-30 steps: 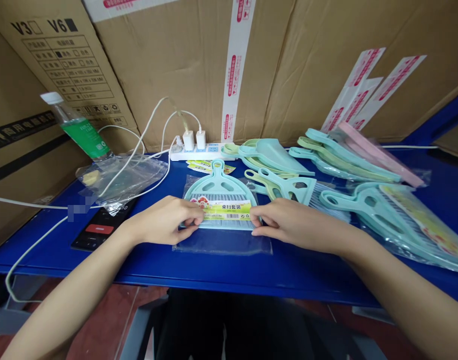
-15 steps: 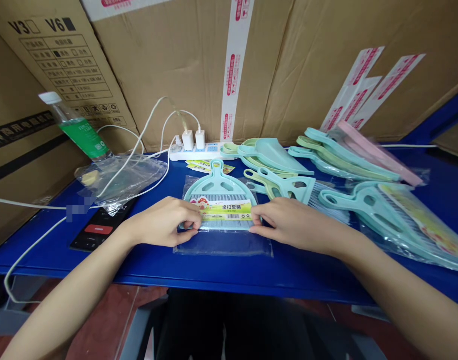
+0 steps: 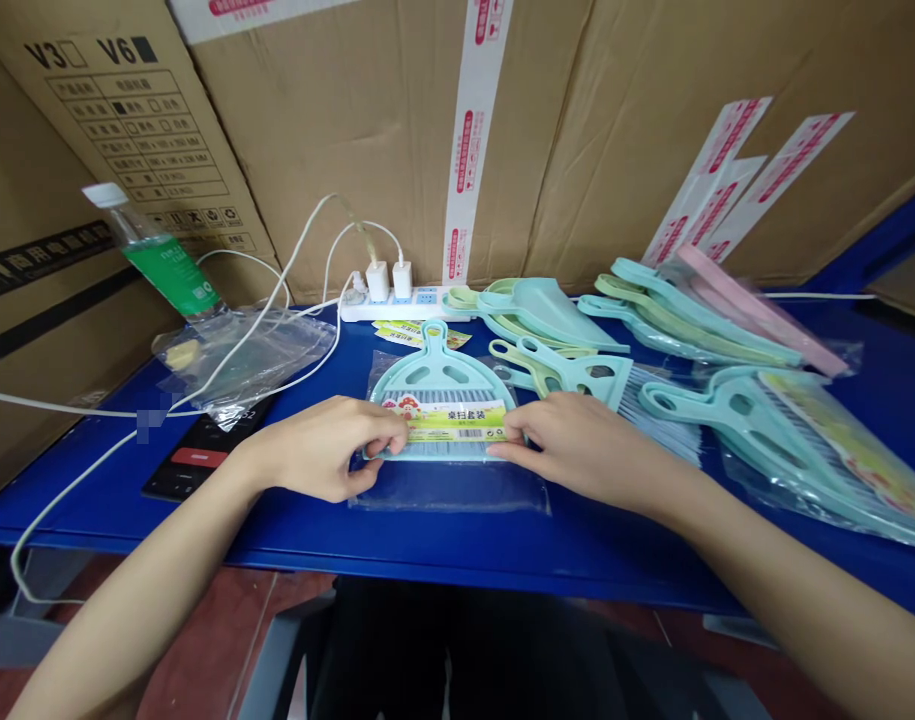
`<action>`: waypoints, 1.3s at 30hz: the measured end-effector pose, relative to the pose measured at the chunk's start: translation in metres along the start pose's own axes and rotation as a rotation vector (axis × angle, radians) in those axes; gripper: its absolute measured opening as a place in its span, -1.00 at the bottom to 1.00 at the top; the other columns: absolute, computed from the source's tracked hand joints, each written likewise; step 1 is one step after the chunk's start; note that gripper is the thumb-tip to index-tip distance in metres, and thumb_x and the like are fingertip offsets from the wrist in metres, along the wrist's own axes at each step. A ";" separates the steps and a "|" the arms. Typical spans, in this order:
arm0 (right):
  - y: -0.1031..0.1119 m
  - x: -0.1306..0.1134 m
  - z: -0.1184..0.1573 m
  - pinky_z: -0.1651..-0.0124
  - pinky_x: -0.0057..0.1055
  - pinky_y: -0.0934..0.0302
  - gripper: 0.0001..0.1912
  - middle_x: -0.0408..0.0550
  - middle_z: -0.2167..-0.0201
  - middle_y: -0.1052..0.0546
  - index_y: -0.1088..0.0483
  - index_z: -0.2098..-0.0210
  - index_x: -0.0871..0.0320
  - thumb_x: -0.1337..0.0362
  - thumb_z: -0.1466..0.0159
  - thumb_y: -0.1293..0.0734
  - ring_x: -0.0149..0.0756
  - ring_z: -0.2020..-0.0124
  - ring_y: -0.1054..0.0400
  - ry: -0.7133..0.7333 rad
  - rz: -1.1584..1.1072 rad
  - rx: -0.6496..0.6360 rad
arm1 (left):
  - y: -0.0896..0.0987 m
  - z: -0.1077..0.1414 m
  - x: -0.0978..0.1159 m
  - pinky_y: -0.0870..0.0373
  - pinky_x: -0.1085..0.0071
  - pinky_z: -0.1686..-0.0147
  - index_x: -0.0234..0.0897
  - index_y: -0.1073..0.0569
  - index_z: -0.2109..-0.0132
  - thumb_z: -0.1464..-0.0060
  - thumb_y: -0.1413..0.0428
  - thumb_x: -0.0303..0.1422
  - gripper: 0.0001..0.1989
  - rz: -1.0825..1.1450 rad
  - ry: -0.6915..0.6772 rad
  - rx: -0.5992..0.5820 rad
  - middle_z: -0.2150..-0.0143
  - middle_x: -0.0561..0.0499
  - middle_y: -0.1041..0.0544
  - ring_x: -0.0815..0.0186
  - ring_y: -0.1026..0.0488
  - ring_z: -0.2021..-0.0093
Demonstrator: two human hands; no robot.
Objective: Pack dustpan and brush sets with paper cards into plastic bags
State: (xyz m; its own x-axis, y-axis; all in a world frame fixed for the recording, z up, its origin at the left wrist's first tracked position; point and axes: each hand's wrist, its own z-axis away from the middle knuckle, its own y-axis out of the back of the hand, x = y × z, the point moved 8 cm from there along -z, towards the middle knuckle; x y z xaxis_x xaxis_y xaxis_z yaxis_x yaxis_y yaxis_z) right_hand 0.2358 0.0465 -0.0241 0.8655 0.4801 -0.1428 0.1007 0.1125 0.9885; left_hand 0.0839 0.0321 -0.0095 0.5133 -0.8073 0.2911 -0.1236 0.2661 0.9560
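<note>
A light-blue dustpan and brush set [image 3: 434, 375] lies in a clear plastic bag, its handle pointing away from me. Across its bristles runs a yellow-green label card [image 3: 464, 421]. My left hand [image 3: 344, 447] is closed at the left side of the bagged set, fingers curled over the card's left end. At the right end of the card, my right hand [image 3: 558, 445] has its fingers pinched together on the bagged set. The bag's loose lower part [image 3: 449, 488] lies flat on the blue table [image 3: 307, 540].
Blue and green sets [image 3: 551, 310] lie behind and right, with a bagged set [image 3: 772, 425] and a pink dustpan [image 3: 761, 308]. A power strip [image 3: 427, 305], cables, bottle [image 3: 168, 265], phone [image 3: 194, 455] and plastic bags [image 3: 254, 350] lie back and left. Cardboard boxes [image 3: 389, 130] stand behind.
The fingers of my left hand have shifted slightly over the label's left end. My right thumb has moved a little left along the set's lower edge.
</note>
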 end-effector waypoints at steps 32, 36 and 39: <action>0.001 -0.007 -0.002 0.48 -0.44 0.13 -0.88 -0.26 0.68 -0.29 -0.37 0.43 0.11 0.27 -0.25 -0.34 -0.40 0.61 -0.18 0.100 -0.033 -0.008 | -0.003 -0.003 0.001 -0.17 0.48 0.44 -0.23 -0.34 0.38 0.04 0.01 -0.51 -0.90 -0.077 -0.017 0.043 0.42 0.11 -0.43 0.42 -0.30 0.49; 0.000 -0.007 -0.002 0.47 -0.45 0.11 -0.90 -0.28 0.67 -0.27 -0.37 0.40 0.11 0.29 -0.26 -0.34 -0.40 0.60 -0.20 0.112 -0.041 -0.021 | -0.003 -0.003 0.001 -0.15 0.49 0.45 -0.24 -0.33 0.41 0.03 0.01 -0.52 -0.91 -0.066 -0.022 0.039 0.46 0.13 -0.41 0.43 -0.29 0.50; -0.001 -0.006 -0.002 0.46 -0.45 0.10 -0.91 -0.28 0.67 -0.26 -0.38 0.38 0.12 0.29 -0.27 -0.33 -0.39 0.60 -0.21 0.103 -0.045 -0.043 | -0.003 -0.003 0.001 -0.14 0.48 0.46 -0.25 -0.33 0.42 0.04 0.00 -0.52 -0.90 -0.066 -0.023 0.033 0.47 0.13 -0.39 0.43 -0.28 0.50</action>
State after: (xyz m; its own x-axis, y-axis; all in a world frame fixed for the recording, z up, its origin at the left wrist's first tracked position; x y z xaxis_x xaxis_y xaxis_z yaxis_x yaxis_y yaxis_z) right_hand 0.2291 0.0451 -0.0244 0.8053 0.5605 -0.1931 0.1147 0.1722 0.9784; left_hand 0.0874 0.0319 -0.0126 0.5016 -0.8347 0.2275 -0.1182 0.1943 0.9738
